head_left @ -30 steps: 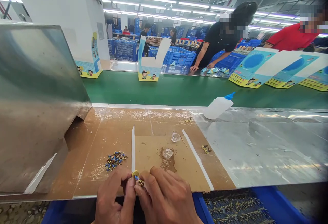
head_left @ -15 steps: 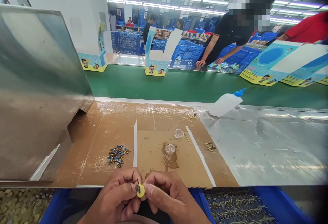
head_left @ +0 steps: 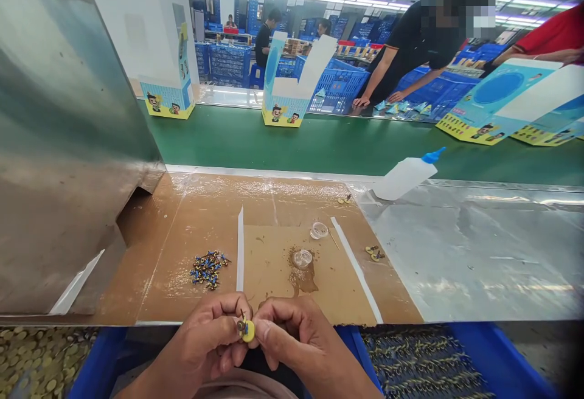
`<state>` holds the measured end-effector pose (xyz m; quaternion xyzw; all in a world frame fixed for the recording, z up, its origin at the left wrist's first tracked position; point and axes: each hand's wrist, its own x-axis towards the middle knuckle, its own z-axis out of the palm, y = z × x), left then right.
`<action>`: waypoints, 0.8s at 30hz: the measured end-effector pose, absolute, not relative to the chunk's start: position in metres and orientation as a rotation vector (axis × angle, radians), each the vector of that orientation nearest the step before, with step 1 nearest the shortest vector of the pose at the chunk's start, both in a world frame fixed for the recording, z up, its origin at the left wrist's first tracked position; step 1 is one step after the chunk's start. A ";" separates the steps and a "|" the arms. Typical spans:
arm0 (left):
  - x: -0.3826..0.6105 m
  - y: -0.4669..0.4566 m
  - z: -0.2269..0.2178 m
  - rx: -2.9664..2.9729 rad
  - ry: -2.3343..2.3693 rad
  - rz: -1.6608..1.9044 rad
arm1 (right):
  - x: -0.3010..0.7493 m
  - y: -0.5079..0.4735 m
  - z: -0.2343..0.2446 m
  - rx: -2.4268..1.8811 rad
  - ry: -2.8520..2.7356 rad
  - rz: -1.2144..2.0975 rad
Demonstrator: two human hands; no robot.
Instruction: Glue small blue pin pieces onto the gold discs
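My left hand [head_left: 205,338] pinches a small dark figure piece [head_left: 241,326] with a blue part and a thin stem. Against it is a round yellow disc [head_left: 249,332], gripped at its right edge by the thumb and fingers of my right hand [head_left: 292,335]. Whether the two parts are joined cannot be made out. Both hands are closed, close together at the front edge of the cardboard. Beyond the left hand lies a pile of small dark, blue and yellow pieces [head_left: 208,269]. A clear little cup [head_left: 302,258] sits in a wet brown stain ahead of the right hand.
A white bottle with a blue nozzle [head_left: 406,178] lies tilted by the green belt [head_left: 219,143]. Open printed boxes [head_left: 285,110] stand on the belt. A metal panel [head_left: 68,162] rises at left. Bins of yellow discs [head_left: 36,359] and dark pieces [head_left: 420,359] sit below. A co-worker [head_left: 406,46] leans opposite.
The view has tilted slightly downward. Both hands keep hold of the small piece and disc, which have turned a little between the fingers.
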<state>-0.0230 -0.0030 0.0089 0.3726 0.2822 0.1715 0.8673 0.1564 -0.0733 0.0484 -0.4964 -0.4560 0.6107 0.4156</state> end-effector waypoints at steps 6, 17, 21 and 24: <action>-0.024 -0.004 0.006 0.782 0.577 0.363 | 0.157 -0.073 0.047 -1.253 -1.152 1.544; -0.028 -0.003 0.007 0.837 0.622 0.355 | 0.159 -0.074 0.044 -1.234 -1.135 1.539; -0.029 -0.002 0.011 1.026 0.709 0.350 | 0.162 -0.073 0.041 -1.258 -1.125 1.531; -0.032 -0.007 0.006 1.124 0.739 0.342 | 0.157 -0.077 0.034 -1.330 -1.046 1.511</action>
